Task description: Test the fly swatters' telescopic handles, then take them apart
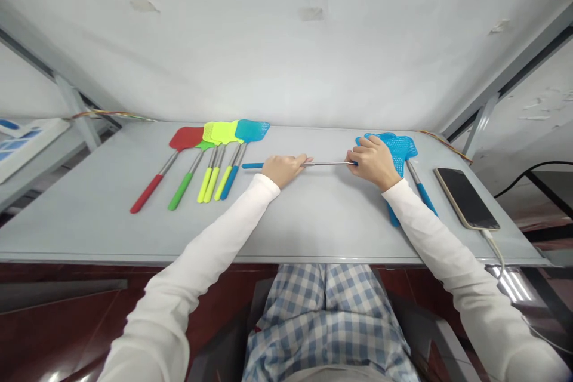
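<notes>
A blue fly swatter lies sideways across the grey table, its thin metal rod stretched between my hands. My left hand is closed round the rod near its blue grip end. My right hand is closed on the rod's other end, where the blue mesh head begins. Under my right forearm lie more blue swatters, partly hidden.
A row of swatters lies at the left: red, green, two yellow and one blue. A phone with a white cable sits at the right edge. A white wall stands behind the table.
</notes>
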A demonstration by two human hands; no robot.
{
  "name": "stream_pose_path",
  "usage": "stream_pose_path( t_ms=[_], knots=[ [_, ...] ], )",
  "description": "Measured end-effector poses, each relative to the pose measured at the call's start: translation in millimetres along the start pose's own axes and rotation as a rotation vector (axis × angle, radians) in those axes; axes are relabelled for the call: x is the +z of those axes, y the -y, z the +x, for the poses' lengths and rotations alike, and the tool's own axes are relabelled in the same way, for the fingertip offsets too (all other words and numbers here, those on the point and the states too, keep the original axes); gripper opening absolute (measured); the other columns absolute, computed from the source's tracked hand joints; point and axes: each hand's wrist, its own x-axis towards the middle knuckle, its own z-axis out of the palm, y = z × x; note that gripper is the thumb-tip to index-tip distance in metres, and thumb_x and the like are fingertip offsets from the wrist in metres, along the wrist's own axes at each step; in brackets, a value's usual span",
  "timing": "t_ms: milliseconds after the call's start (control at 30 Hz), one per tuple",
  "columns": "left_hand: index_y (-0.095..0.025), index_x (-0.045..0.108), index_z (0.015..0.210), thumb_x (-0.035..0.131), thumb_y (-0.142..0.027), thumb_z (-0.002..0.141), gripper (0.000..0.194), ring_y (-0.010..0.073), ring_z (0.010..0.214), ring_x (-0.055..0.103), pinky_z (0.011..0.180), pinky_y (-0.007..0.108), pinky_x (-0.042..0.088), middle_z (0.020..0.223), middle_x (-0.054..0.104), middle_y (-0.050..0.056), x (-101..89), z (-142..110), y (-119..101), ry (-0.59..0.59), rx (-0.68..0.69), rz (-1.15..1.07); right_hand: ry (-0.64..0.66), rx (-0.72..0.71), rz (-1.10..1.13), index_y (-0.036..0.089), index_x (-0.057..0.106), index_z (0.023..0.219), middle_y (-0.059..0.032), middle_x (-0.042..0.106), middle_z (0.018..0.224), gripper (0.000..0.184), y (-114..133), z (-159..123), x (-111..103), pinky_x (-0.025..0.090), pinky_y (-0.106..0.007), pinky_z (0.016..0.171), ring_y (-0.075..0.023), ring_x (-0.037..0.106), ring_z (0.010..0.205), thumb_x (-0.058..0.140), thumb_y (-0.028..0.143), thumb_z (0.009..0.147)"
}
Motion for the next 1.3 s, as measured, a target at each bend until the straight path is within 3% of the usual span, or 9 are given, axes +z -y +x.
stream_pose_path(
  t_ms=[167, 333, 600, 767, 900, 1133, 1300],
  knots=[
    [-0.022, 0.066, 0.1, 0.03, -0.05, 0.097, 0.046, 0.0224, 0.071, 0.068, 0.059, 0.027, 0.038, 0.082, 0.073, 0.012, -2.3, -4, -20, 0.031, 0.074, -0.049, 0.016, -0.067, -0.002, 0.015, 0.071, 0.07, -0.0071, 0.063, 0.06, 0.027, 25, 5, -3, 0.019, -0.035, 0.065, -0.0183, 0.041, 0.069, 0.049, 0.016, 0.085],
    [-0.02, 0.066, 0.096, 0.03, -0.049, 0.097, 0.046, 0.0216, 0.067, 0.068, 0.06, 0.027, 0.039, 0.076, 0.072, 0.012, 0.5, -10, -30, 0.036, 0.065, -0.086, 0.014, -0.098, 0.004, 0.015, 0.069, 0.067, -0.0062, 0.066, 0.062, 0.026, 41, 7, -1, 0.019, -0.034, 0.065, -0.018, 0.043, 0.069, 0.051, 0.015, 0.086],
    [-0.023, 0.067, 0.099, 0.03, -0.045, 0.098, 0.043, 0.0231, 0.071, 0.069, 0.055, 0.027, 0.036, 0.082, 0.073, 0.009, -1.3, -9, -26, 0.051, 0.101, 0.001, 0.005, -0.053, 0.029, 0.016, 0.069, 0.068, -0.0061, 0.065, 0.061, 0.028, 42, 3, 10, 0.019, -0.035, 0.066, -0.0187, 0.044, 0.071, 0.049, 0.018, 0.088],
    [-0.021, 0.064, 0.102, 0.036, -0.047, 0.095, 0.039, 0.0208, 0.075, 0.068, 0.052, 0.027, 0.034, 0.089, 0.073, 0.006, 2.9, -8, -11, -0.034, 0.255, -0.078, 0.018, -0.008, 0.045, 0.017, 0.071, 0.075, -0.0081, 0.062, 0.065, 0.033, 40, 3, 17, 0.021, -0.035, 0.07, -0.021, 0.044, 0.078, 0.045, 0.026, 0.093],
    [-0.022, 0.062, 0.105, 0.034, -0.047, 0.096, 0.039, 0.0161, 0.076, 0.066, 0.054, 0.025, 0.036, 0.094, 0.072, 0.003, 11.2, -6, 1, -0.045, 0.343, -0.176, 0.035, -0.044, 0.006, 0.016, 0.071, 0.083, -0.0105, 0.062, 0.081, 0.03, 36, 1, 14, 0.024, -0.036, 0.08, -0.0231, 0.045, 0.089, 0.046, 0.03, 0.093],
    [-0.023, 0.064, 0.105, 0.034, -0.048, 0.097, 0.041, 0.0155, 0.083, 0.066, 0.057, 0.025, 0.037, 0.097, 0.072, 0.004, 11.5, -3, 13, -0.052, 0.236, -0.2, -0.033, -0.068, 0.059, 0.019, 0.063, 0.1, -0.0105, 0.058, 0.113, 0.029, 25, -8, 7, 0.021, -0.039, 0.093, -0.0233, 0.045, 0.102, 0.043, 0.039, 0.094],
    [-0.024, 0.064, 0.107, 0.033, -0.047, 0.097, 0.04, 0.0162, 0.083, 0.066, 0.057, 0.024, 0.036, 0.097, 0.072, 0.005, 6.5, -3, 13, -0.032, 0.185, -0.178, -0.07, -0.081, 0.032, 0.022, 0.063, 0.105, -0.0076, 0.06, 0.107, 0.024, 25, -8, 6, 0.021, -0.037, 0.092, -0.0212, 0.045, 0.099, 0.043, 0.029, 0.095]
  ],
)
